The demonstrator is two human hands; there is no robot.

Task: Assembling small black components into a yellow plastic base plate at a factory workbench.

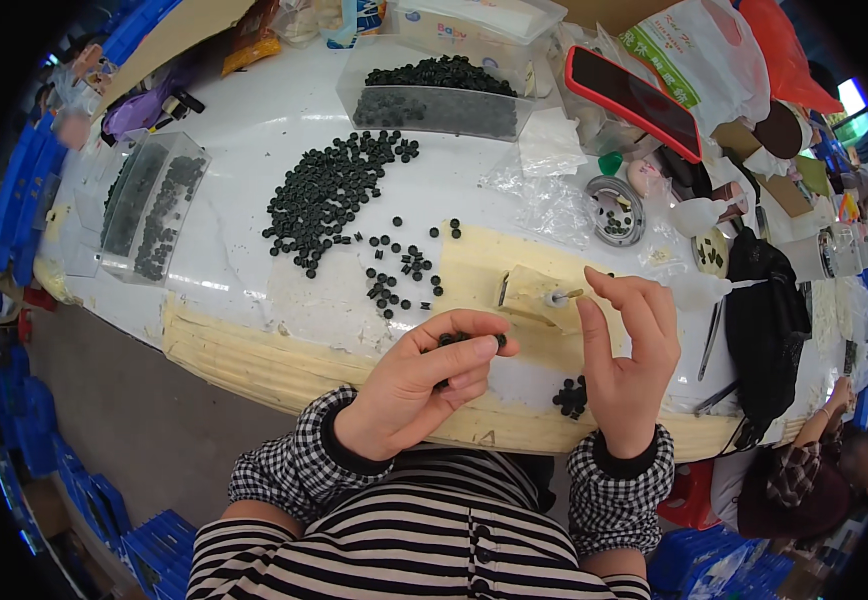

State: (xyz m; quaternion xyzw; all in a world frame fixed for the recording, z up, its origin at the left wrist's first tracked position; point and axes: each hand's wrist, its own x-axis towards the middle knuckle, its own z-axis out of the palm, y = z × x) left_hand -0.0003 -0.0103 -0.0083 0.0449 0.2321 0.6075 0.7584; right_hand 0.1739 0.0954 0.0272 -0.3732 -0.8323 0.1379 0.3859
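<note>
My left hand [409,380] is closed around several small black grooved rubber pieces [451,341], one of them at the fingertips. My right hand [636,350] is raised with thumb and forefinger apart, and nothing shows between them. Just left of those fingertips, a small pin with a pale base [562,296] stands on a block wrapped in yellowish tape [526,294]. A small cluster of black pieces [571,397] lies near my right wrist. More loose pieces [412,262] are scattered beyond my left hand, below a large pile [326,195].
Two clear plastic bins hold black pieces, one at the back [434,117] and one at the left [154,205]. A red-cased phone [634,100] leans at the back right. Tweezers [711,340], a grey ring-shaped dish [616,212] and black cloth [762,320] lie rightward. Another person [804,480] sits at far right.
</note>
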